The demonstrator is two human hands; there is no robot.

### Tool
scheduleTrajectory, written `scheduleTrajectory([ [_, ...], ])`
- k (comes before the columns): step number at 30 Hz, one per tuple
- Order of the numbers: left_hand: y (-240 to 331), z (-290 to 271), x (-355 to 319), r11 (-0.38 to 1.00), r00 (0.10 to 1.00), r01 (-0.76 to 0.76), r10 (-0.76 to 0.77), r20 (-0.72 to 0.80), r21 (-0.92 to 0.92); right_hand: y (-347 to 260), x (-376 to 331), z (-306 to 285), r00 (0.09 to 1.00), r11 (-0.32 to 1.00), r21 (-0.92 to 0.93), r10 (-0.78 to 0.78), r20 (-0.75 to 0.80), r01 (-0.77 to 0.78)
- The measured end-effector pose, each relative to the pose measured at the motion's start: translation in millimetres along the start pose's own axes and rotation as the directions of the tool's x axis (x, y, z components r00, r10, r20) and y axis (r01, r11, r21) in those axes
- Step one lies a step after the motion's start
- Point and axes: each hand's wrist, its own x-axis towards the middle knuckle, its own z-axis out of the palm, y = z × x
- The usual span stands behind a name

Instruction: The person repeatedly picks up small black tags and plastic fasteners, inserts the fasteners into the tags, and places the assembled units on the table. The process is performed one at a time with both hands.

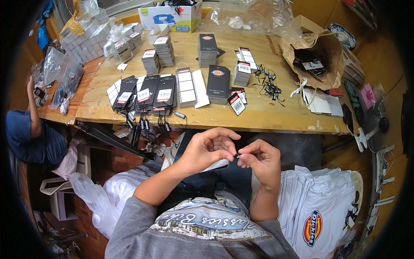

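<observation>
Pinched shut at the fingertips, both of them: left hand (206, 151) and right hand (261, 159) meeting tip to tip over the lap, with a small black fastener (236, 155) caught exactly at the join. Nothing of an open span on either side; thumb against forefinger on the left, forefinger and thumb curled in tight on the right.

Lies level, as far as can be told, with its long axis running side to side from one pinch to the other, so equally near both hands and touching each. Too small and too covered by the fingertips to tell which end is which.

Just below the left pinch, tucked under the lower fingers of the same hand, a white card (217, 165), slanting down and away to the left of the grip, its upper right corner closest to the fastener. Whether fastener and card already join cannot be told.

Beneath both hands, a dark garment (235, 179) across the lap. Off to the right of the grip and lower, a pile of folded white garments (321, 194). Well beyond the grip, up on the wooden table (276, 117): stacks of black hang tags (217, 82) ahead and slightly left, loose black fasteners (268, 84) ahead and right, a brown paper bag (321, 54) farther right.
</observation>
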Motion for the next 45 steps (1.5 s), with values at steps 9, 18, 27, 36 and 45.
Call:
scheduleTrajectory([
  [9,-7.6,-5.3,-1.3,1.0,0.998,-0.017,0.017,0.056,0.004,1.7,-0.5,5.3,1.0,1.0,0.019,0.001,0.03,-0.002],
  [18,0.9,-35.9,-17.9,0.982,0.804,0.187,-0.169,0.57,0.028,-36.8,8.4,14.6,0.956,0.984,-0.127,-0.083,0.282,0.123],
  [27,108.1,-65.3,-75.1,0.432,0.917,-0.322,0.365,0.164,0.842,-57.5,27.0,67.6,0.718,0.847,-0.084,-0.387,0.578,0.525],
  [36,96.4,-195.9,-61.5,0.054,0.75,0.139,0.646,-0.141,0.989,24.4,58.8,133.5,0.685,0.745,-0.243,-0.365,0.631,0.621],
  [45,92.8,-168.4,-9.0,0.137,0.871,0.078,0.472,-0.134,0.988,-19.8,154.0,24.3,0.909,0.295,-0.86,-0.154,0.386,0.416],
])
